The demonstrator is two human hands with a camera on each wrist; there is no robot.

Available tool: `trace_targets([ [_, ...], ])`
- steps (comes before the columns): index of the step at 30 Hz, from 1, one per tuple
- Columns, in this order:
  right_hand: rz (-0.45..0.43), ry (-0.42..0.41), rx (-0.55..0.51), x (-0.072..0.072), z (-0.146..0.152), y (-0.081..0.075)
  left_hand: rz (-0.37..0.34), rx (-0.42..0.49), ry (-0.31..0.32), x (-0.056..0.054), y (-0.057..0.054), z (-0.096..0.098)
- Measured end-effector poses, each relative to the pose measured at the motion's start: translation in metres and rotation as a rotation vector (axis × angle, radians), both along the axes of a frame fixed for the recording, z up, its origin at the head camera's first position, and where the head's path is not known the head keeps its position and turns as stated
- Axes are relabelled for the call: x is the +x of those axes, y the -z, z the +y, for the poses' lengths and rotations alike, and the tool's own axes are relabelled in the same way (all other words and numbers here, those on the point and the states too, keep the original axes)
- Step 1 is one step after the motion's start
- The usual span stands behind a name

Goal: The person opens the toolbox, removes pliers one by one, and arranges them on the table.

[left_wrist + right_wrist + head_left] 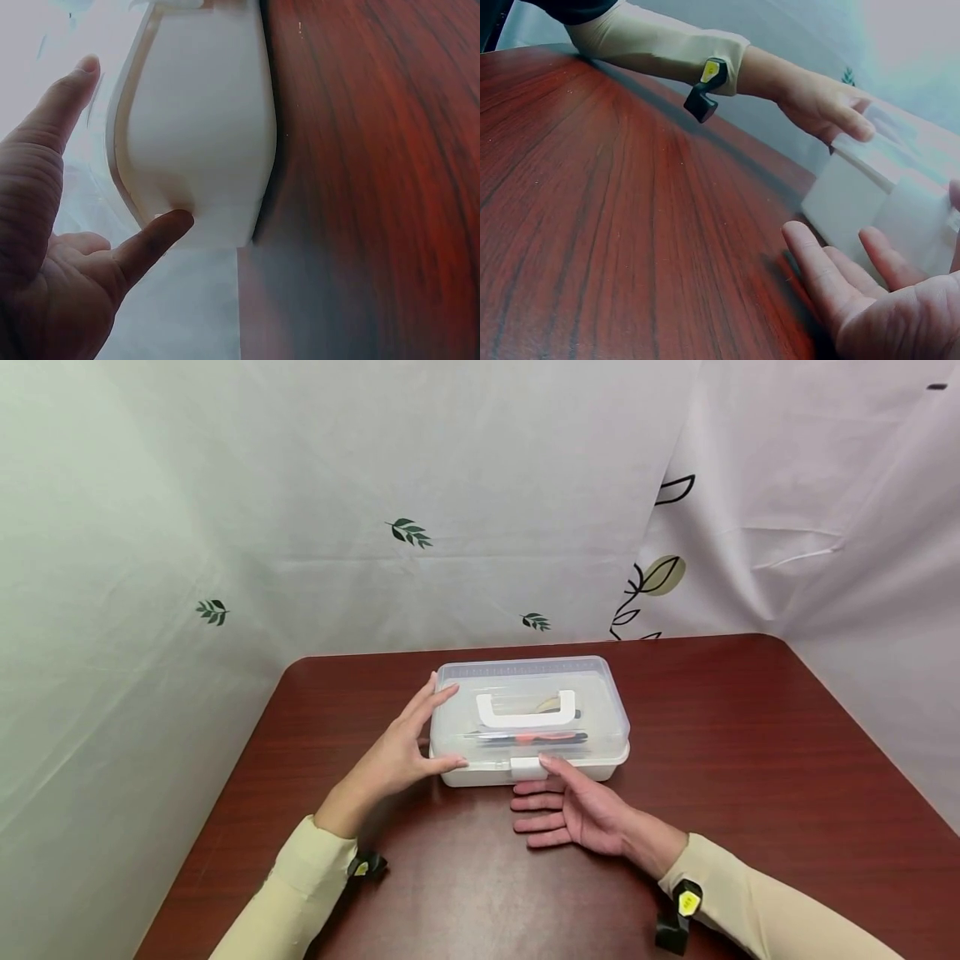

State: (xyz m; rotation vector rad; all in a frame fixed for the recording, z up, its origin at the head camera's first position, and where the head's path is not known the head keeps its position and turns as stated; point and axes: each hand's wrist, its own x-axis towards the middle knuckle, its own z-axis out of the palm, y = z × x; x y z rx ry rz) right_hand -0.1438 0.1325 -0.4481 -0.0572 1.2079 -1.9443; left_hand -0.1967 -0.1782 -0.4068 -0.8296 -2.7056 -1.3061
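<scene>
A closed plastic case [450,735] with a clear lid and white base lies on the table. Its lid carries a white carry handle [517,720], and a white latch [522,768] sits at the front edge. Through the lid show a slim black-and-orange item [536,738] and something tan. My left hand [397,753] spreads around the case's left end, thumb along the front rim, fingers at the lid's left side. The right hand [588,810] has its thumb tip at the latch. Its other fingers extend straight below the front edge, palm showing in the right wrist view.
The case rests toward the far side of a dark red wood-grain table [480,877]. Behind and beside it hangs a pale curtain [480,585] with leaf prints. Each sleeve cuff bears a black strap; the right one has a yellow tag [687,903].
</scene>
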Motion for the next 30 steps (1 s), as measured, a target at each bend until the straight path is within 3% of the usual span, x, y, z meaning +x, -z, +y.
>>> trace_targets([
  [4, 0.001, 0.031, 0.029, 0.004, -0.003, -0.003, -0.005, 0.000, 0.005, 0.001, 0.001, 0.000],
  [11, 0.027, 0.159, 0.085, 0.011, -0.009, -0.010, 0.001, -0.003, 0.005, 0.002, 0.002, 0.000],
  [17, 0.023, 0.201, 0.108, 0.011, -0.010, -0.004, -0.001, -0.002, 0.009, 0.002, 0.004, -0.001],
  [26, 0.024, 0.201, 0.113, 0.010, -0.007, -0.009, 0.014, -0.025, 0.007, 0.001, 0.004, 0.000],
  [30, 0.017, 0.131, 0.121, 0.008, -0.005, -0.017, 0.016, -0.029, 0.004, 0.001, 0.004, -0.002],
])
